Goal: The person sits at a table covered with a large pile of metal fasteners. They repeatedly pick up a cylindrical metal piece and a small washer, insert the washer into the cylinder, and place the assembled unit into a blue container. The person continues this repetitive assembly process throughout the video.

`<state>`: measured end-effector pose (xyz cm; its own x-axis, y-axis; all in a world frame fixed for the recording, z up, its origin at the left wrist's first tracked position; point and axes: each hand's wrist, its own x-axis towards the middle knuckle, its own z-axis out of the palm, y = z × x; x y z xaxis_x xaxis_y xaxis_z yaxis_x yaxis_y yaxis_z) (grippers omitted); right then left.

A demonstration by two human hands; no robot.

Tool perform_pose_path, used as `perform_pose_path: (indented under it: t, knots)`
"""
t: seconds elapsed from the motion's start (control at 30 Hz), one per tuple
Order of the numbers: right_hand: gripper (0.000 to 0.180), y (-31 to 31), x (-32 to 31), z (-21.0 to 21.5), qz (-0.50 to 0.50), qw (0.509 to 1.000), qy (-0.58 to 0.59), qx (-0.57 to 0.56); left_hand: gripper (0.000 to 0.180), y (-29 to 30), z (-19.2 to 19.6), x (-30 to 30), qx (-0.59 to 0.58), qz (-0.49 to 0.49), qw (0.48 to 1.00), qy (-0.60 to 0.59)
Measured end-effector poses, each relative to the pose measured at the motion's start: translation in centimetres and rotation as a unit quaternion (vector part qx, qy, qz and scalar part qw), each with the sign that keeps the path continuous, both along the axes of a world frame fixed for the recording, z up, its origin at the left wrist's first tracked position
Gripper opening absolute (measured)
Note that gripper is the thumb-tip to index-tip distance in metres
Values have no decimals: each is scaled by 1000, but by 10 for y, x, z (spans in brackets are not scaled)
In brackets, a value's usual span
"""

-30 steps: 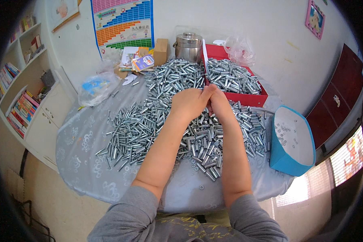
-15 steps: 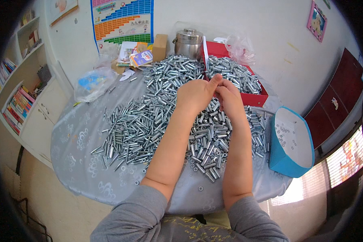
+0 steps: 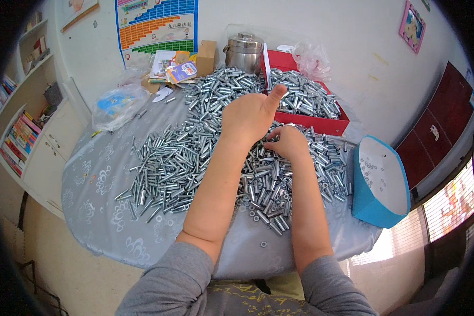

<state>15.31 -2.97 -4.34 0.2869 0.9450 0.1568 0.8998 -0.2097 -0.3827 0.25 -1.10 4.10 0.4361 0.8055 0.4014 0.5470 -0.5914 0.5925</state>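
Observation:
My left hand [image 3: 247,117] is raised over the middle of a heap of silvery metal bolts and tubular sleeves [image 3: 176,168], its thumb pointing up. The fingers look curled on the far side, and whatever they hold is hidden. Lower and to the right, my right hand [image 3: 290,142] is down at the heap, thumb and forefinger bent with a gap between them over the metal parts. Small washers or nuts [image 3: 264,244] lie near the heap's front edge.
A red box [image 3: 321,125] full of the same parts stands behind my hands. At the right is a blue bin [image 3: 376,205] with small rings inside. A steel pot [image 3: 244,52], booklets [image 3: 181,72] and a plastic bag [image 3: 120,108] sit at the back of the cloth-covered table [image 3: 97,210].
My hands were together above the heap. The right one has come away, down toward the parts, while the left stays raised with its thumb up.

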Motion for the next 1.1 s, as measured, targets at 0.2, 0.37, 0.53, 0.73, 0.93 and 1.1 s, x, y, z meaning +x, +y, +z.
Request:
perform_pose_path:
  t: [0.2, 0.37, 0.53, 0.73, 0.93, 1.1]
  knots:
    - [24, -1, 2, 0, -11, 1000, 12, -17, 89, -2, 1, -3, 21, 14, 999, -43]
    - [19, 4, -10, -7, -21, 996, -82, 43, 90, -8, 5, -5, 16, -6, 999, -48]
    - [19, 11, 4, -22, -20, 983, -164, 77, 91, -10, 7, -2, 0, -16, 999, -39]
    - [26, -3, 0, -2, 5, 995, -91, 42, 91, -11, 6, -1, -3, -15, 999, -48]
    - [30, -9, -4, 12, 28, 998, -42, -22, 91, -11, 5, 3, 7, -25, 999, -38]
    - [27, 4, 7, -5, 52, 995, -85, -4, 90, -8, 0, 7, 34, -7, 998, -46]
